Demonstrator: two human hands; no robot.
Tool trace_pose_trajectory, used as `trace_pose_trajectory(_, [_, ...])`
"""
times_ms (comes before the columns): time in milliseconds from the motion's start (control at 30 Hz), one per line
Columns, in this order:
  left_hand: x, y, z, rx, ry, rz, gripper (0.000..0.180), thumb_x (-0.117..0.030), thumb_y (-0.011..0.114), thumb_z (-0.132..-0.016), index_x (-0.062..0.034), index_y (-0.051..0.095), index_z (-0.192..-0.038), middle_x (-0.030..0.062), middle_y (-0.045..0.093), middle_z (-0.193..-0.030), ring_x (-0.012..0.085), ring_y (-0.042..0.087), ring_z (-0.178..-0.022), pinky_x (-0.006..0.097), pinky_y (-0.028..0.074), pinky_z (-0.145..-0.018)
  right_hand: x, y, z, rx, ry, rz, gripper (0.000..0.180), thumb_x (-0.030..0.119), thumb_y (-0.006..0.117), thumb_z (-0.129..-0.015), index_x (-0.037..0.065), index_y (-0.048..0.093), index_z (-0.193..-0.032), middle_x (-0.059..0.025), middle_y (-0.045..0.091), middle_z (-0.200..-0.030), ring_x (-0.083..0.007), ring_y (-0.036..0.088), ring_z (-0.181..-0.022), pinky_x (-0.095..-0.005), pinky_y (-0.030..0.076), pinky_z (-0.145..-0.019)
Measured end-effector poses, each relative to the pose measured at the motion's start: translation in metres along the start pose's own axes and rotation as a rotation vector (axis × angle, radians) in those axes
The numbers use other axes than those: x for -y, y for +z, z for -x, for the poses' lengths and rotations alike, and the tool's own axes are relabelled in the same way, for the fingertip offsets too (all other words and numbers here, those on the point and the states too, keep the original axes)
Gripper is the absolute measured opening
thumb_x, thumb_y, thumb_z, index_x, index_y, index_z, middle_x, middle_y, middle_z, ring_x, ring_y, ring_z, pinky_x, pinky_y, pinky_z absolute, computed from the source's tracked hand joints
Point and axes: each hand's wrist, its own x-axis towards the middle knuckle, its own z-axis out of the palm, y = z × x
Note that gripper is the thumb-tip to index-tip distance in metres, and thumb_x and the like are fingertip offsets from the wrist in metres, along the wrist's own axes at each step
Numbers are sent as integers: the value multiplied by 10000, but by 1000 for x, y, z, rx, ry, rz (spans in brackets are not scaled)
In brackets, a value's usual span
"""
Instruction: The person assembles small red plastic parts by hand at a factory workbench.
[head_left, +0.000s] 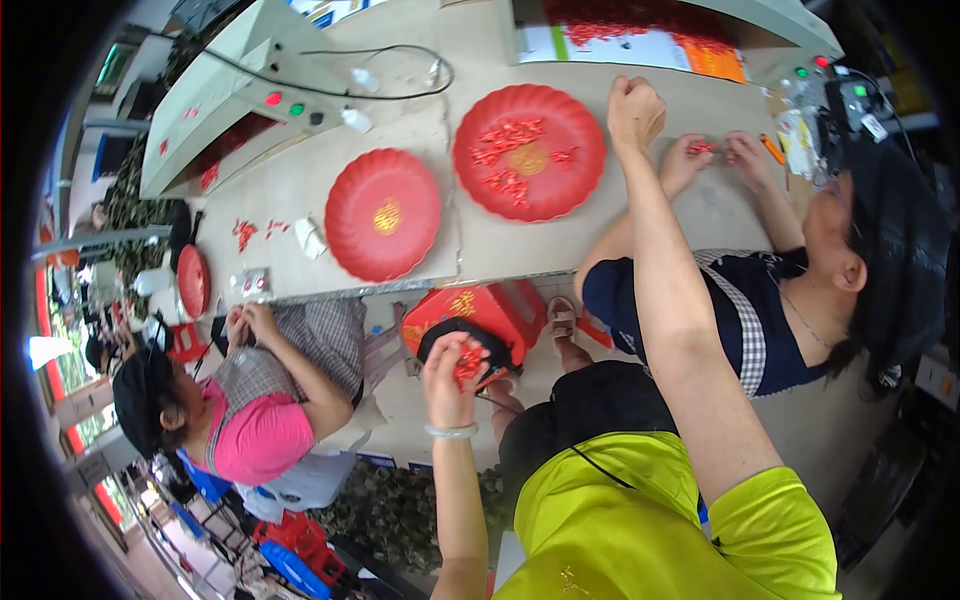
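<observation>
Holding red pcs [468, 364] in our curled L hand [451, 388], we'd guess light, best pinched by edges; R hand [636, 108] fisted, contents unclear.

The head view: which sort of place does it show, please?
Probably a workshop for handwork: red dishes, one holding small red pieces, lie on a bench near a machine with coloured buttons, with co-workers along the bench.

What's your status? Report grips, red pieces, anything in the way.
Left grip cupped, holding red pieces. Right grip closed over table, contents hidden. More pieces in red tray. Co-worker's hands close on the right.
</observation>
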Motion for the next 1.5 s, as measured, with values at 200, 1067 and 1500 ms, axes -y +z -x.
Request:
trace_pose_trajectory(200, [-5,2,8,16,25,33,131,-141,492,-907,-37,545,-969,77,578,-856,191,603,-780,292,519,-654,3,48,88,1138,-216,62,341,300,801,-639,-2,654,-700,-128,654,-663,-197,640,-581,-324,521,-545])
trace_pose_trajectory(1067, [-37,8,9,166,470,-537,141,-127,527,-920,-2,573,-966,19,574,-731,31,459,-605,175,380,-538,73,-195,220,1327,-386,-634,257,-23,671,-715,-24,625,-968,-133,622,-769,-193,632,-692,-271,492,-638])
trace_pose_trajectory(1500, [-20,8,42,121,360,-273,43,-51,515,-902,-23,500,-873,41,597,-712,32,457,-569,179,364,-515,51,-173,243,1460,269,-1077,93,-52,600,-816,-42,621,-905,-106,659,-830,-147,653,-787,-231,522,-710])
